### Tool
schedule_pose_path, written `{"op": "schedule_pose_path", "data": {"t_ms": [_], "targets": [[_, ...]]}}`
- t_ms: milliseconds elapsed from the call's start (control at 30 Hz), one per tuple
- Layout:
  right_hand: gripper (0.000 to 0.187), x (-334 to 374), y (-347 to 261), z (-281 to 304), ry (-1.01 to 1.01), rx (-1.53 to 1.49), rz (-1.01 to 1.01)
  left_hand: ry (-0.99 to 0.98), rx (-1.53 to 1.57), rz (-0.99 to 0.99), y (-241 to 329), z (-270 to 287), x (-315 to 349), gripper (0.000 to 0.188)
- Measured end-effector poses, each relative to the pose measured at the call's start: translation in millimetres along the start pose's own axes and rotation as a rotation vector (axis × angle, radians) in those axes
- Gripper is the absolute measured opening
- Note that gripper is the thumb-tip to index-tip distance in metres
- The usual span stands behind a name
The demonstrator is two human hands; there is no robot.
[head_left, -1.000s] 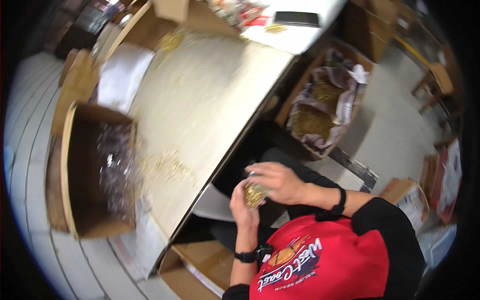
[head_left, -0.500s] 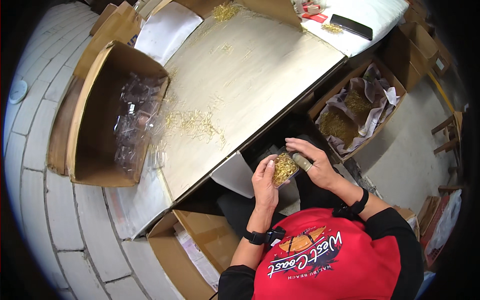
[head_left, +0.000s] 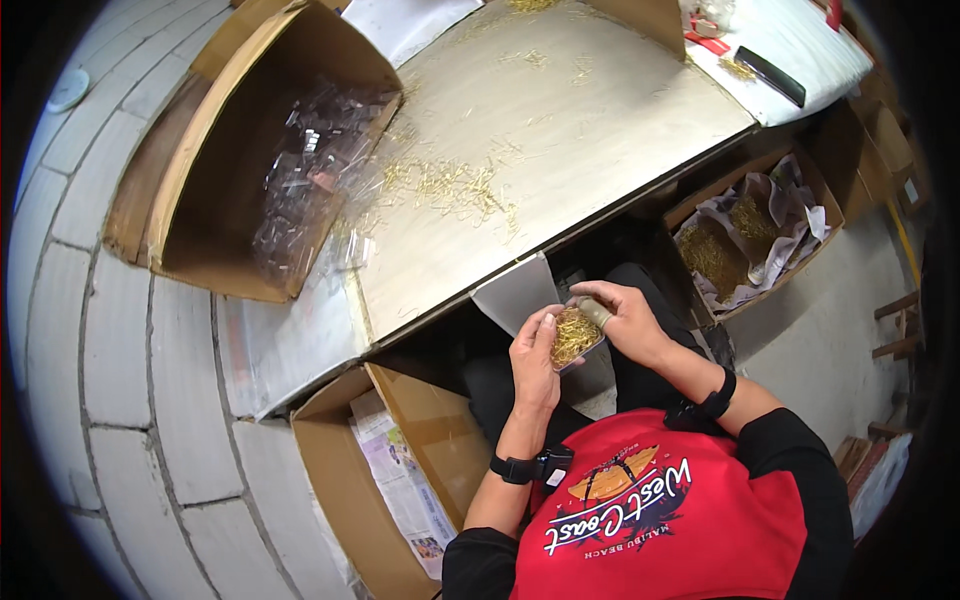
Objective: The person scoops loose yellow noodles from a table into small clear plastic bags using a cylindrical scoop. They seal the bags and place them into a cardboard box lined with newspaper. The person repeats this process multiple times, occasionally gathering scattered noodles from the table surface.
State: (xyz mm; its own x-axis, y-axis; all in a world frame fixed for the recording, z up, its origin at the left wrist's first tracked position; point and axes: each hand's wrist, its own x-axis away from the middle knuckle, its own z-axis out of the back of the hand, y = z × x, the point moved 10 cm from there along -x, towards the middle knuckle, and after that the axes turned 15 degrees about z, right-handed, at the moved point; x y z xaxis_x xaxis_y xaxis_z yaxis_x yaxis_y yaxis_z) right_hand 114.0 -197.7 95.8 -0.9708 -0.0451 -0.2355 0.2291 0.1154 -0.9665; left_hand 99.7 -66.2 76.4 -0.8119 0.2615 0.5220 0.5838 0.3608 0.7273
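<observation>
left hand (head_left: 536, 368) grasps a small clear plastic box (head_left: 590, 354) of thin golden metal pieces (head_left: 574, 335), at four o'clock from centre; right hand (head_left: 626, 322) curls at its one o'clock edge, grip unclear

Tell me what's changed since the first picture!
The view swung, so the open brown cardboard box slid up and right in the picture. More thin gold-coloured pieces show now, and the beige thumb cover on the right hand is visible. Nothing was let go: the left hand still holds the small clear plastic container, and the right hand stays at it.
</observation>
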Motion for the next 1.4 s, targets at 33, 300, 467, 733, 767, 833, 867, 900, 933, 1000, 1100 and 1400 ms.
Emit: {"op": "schedule_pose_path", "data": {"t_ms": [33,300,467,733,767,833,867,900,933,1000,1100,1400], "targets": [[0.028,0.2,-5.1,-0.7,-0.024,0.198,0.121,0.0,-0.01,-0.005,1.3,1.6,-0.6,0.025],[0.034,-9.4,-0.6,-14.1,-0.034,-0.15,-0.068,0.034,0.044,-0.018,9.0,15.5,5.2,0.026],[0.029,-0.1,11.1,-19.9,-0.075,-0.145,-0.105,0.049,0.083,-0.041,8.2,26.4,3.4,0.026],[0.019,-0.1,18.3,-20.2,-0.01,-0.11,-0.139,0.109,0.115,-0.095,7.8,33.1,3.5,0.027],[0.017,2.0,22.0,-16.8,0.01,-0.123,-0.169,0.104,0.116,-0.099,7.9,33.1,3.4,0.028],[0.016,1.8,26.5,-14.8,0.028,-0.167,-0.222,0.093,0.117,-0.106,7.7,33.2,2.7,0.028],[0.015,3.1,29.1,-13.7,0.04,-0.187,-0.251,0.093,0.107,-0.097,6.1,32.9,2.0,0.028],[0.016,2.6,28.4,-13.1,0.014,-0.136,-0.217,0.093,0.097,-0.089,4.3,32.3,1.4,0.029],[0.017,2.7,29.6,-12.6,-0.012,-0.084,-0.182,0.093,0.088,-0.08,2.3,31.6,1.0,0.029],[0.019,0.5,25.4,-12.1,-0.04,0.03,-0.12,0.09,0.103,-0.049,0.1,31.1,0.0,0.032],[0.027,1.2,6.6,-18.0,-0.104,0.256,-0.047,0.056,0.164,-0.026,-1.8,35.1,-1.4,0.037],[0.046,-18.6,-109.2,-64.6,-0.263,0.738,0.712,0.068,0.027,-0.112,72.4,55.9,30.4,0.039]]}}
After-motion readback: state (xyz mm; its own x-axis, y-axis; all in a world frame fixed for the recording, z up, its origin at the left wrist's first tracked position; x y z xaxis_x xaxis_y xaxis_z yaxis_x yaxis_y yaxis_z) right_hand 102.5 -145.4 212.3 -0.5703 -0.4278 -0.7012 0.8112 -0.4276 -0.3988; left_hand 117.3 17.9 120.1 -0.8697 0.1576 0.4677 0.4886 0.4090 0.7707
